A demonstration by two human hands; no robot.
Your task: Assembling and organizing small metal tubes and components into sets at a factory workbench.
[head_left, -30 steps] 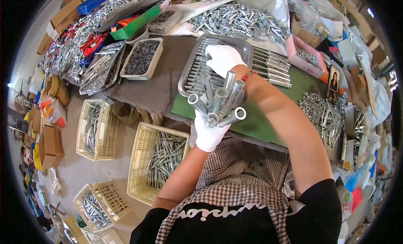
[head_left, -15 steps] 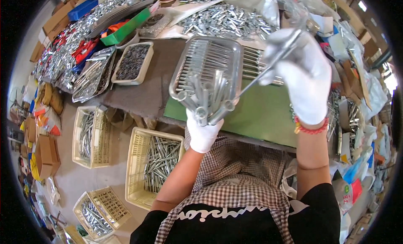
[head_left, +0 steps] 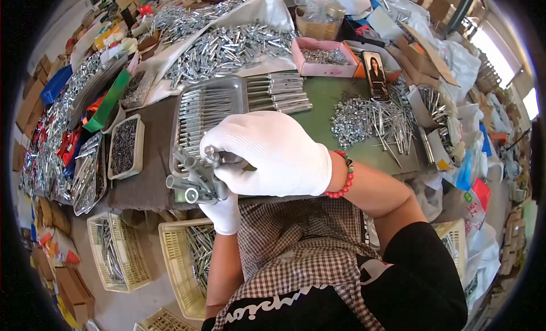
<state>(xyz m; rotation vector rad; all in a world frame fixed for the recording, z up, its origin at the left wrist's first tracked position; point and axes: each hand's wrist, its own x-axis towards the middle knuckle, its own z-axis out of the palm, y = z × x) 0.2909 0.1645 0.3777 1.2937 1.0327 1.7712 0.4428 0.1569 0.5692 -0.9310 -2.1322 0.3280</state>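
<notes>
My left hand, in a white glove, is closed round a bundle of silvery metal tubes over the table's front edge. Their open round ends point toward me. Just above the bundle, my right hand, also gloved, pinches a metal tube between thumb and fingers. My right hand covers most of that tube and part of my left hand. Behind them, a grey tray holds a row of long thin metal rods. More finished-looking metal tubes lie side by side right of the tray.
A heap of small nuts and loose long screws lie on the green mat, below a propped phone. A pink box stands behind. Left is a tub of dark screws. Cream crates stand on the floor.
My right hand has come down and left from the raised rod to the tube bundle. The view has turned toward the right. My left hand still grips the tubes.
</notes>
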